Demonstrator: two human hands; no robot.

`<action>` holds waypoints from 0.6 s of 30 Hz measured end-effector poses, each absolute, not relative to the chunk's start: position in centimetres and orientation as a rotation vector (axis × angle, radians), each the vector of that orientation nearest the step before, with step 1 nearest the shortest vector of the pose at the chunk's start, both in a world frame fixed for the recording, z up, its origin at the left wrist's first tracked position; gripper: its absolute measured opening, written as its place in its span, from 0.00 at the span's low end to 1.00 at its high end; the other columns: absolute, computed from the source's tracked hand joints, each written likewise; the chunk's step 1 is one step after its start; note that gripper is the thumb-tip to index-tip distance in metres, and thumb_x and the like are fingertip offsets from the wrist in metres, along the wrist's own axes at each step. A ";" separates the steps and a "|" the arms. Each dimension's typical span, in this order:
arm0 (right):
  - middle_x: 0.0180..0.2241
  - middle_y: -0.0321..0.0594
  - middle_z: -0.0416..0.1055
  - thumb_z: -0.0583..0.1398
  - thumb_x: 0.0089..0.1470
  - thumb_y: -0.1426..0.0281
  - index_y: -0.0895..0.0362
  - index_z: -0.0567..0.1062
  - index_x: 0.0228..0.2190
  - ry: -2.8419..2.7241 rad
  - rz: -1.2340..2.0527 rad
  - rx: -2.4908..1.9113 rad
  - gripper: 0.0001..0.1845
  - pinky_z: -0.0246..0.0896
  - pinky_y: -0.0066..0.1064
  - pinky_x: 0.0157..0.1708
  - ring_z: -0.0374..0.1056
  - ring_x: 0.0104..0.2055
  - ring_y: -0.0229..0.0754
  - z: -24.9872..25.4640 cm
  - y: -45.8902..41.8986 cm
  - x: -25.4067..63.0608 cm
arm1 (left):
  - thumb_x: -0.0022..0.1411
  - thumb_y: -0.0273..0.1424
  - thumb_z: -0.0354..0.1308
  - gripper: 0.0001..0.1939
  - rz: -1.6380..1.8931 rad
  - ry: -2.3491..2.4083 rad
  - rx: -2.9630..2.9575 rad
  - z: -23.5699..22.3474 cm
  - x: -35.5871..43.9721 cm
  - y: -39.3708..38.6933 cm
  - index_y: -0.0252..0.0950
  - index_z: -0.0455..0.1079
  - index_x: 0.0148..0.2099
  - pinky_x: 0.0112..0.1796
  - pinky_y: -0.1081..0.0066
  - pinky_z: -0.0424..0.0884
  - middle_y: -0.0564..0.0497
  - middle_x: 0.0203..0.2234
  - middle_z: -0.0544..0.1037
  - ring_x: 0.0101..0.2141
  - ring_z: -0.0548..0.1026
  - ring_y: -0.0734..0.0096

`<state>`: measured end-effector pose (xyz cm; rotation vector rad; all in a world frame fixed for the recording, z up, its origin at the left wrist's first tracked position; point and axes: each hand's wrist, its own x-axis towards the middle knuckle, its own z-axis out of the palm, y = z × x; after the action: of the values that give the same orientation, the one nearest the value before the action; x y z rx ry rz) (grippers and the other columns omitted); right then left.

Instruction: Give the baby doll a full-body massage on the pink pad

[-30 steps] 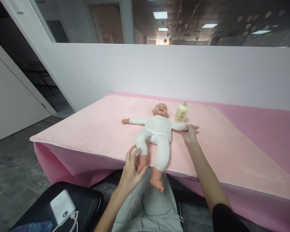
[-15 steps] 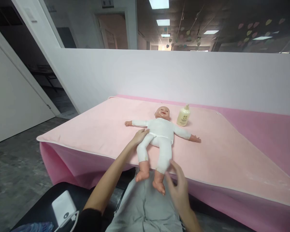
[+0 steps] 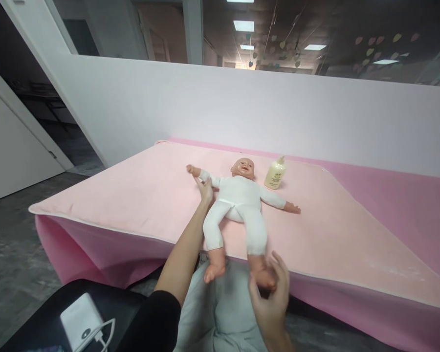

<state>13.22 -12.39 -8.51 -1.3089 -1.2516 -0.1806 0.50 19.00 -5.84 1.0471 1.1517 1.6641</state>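
Observation:
A baby doll (image 3: pixel 238 199) in a white suit lies face up on a pale pink mat (image 3: pixel 139 195), its legs hanging over the near edge. My left hand (image 3: pixel 206 188) reaches out and grips the doll's arm on the left side, just below its small hand. My right hand (image 3: pixel 270 289) is close to me at the mat's edge, fingers wrapped around the doll's foot on the right side. The doll's other foot (image 3: pixel 211 272) hangs free above my grey lap.
A cream pump bottle (image 3: pixel 275 173) stands upright on the mat just right of the doll's head. A darker pink cover (image 3: pixel 396 195) spreads to the right. A white power bank (image 3: pixel 78 322) with a cable lies on a black seat at lower left. A white wall runs behind.
My left hand slid from the doll's hip up to its arm and took hold, angling the arm upward. My right hand closed on the doll's foot, and that leg swung right.

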 end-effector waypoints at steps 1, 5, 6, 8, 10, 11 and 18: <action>0.48 0.53 0.64 0.61 0.48 0.73 0.56 0.62 0.51 -1.241 -0.263 -1.276 0.28 0.66 0.46 0.45 0.64 0.51 0.52 -7.4 -11.7 13.9 | 0.63 0.29 0.47 0.35 1.660 1.234 1.240 -5.8 0.6 18.8 0.45 0.36 0.68 0.46 0.69 0.68 0.46 0.49 0.66 0.45 0.70 0.70; 0.41 0.45 0.66 0.59 0.49 0.72 0.56 0.63 0.48 -1.323 -0.280 -1.230 0.23 0.65 0.38 0.42 0.66 0.44 0.45 -3.5 -5.8 16.1 | 0.59 0.23 0.47 0.31 1.378 1.398 2.044 -6.1 0.8 18.3 0.44 0.56 0.64 0.49 0.65 0.63 0.43 0.49 0.63 0.47 0.66 0.64; 0.40 0.44 0.66 0.58 0.50 0.71 0.56 0.65 0.45 -1.386 -0.203 -1.280 0.19 0.64 0.37 0.41 0.66 0.43 0.44 -2.8 -3.7 16.4 | 0.58 0.22 0.46 0.30 1.297 1.392 2.174 -6.2 0.7 18.3 0.45 0.59 0.62 0.50 0.64 0.62 0.43 0.50 0.62 0.48 0.65 0.63; 0.36 0.41 0.65 0.56 0.50 0.69 0.56 0.66 0.38 -1.451 -0.063 -1.359 0.11 0.64 0.37 0.40 0.65 0.39 0.43 -1.6 0.2 17.0 | 0.58 0.21 0.45 0.29 1.206 1.377 2.314 -6.4 0.5 18.3 0.46 0.62 0.60 0.52 0.61 0.60 0.43 0.51 0.63 0.50 0.63 0.60; 0.34 0.40 0.65 0.56 0.48 0.68 0.56 0.64 0.35 -1.402 0.008 -1.371 0.09 0.63 0.37 0.39 0.64 0.37 0.43 -0.5 2.6 17.5 | 0.58 0.22 0.45 0.29 1.191 1.371 2.314 -6.6 0.2 18.4 0.45 0.61 0.61 0.52 0.59 0.59 0.43 0.51 0.64 0.51 0.63 0.59; 0.34 0.40 0.65 0.56 0.48 0.68 0.56 0.64 0.34 -1.393 0.029 -1.365 0.09 0.63 0.37 0.40 0.64 0.38 0.43 0.0 3.0 17.7 | 0.58 0.23 0.45 0.29 1.203 1.363 2.272 -6.7 0.0 18.5 0.44 0.60 0.62 0.52 0.59 0.59 0.43 0.50 0.65 0.51 0.63 0.58; 0.36 0.42 0.68 0.59 0.50 0.69 0.56 0.66 0.43 -1.302 -0.228 -1.360 0.16 0.64 0.32 0.34 0.67 0.37 0.43 -2.9 -8.0 16.6 | 0.60 0.34 0.50 0.38 1.507 1.276 1.483 -6.9 -0.8 19.0 0.41 0.38 0.68 0.50 0.65 0.63 0.46 0.55 0.67 0.51 0.68 0.61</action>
<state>16.64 -7.99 -2.94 -1.3602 -1.3024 -0.2284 -0.78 19.04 -6.94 1.4834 1.2759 1.5072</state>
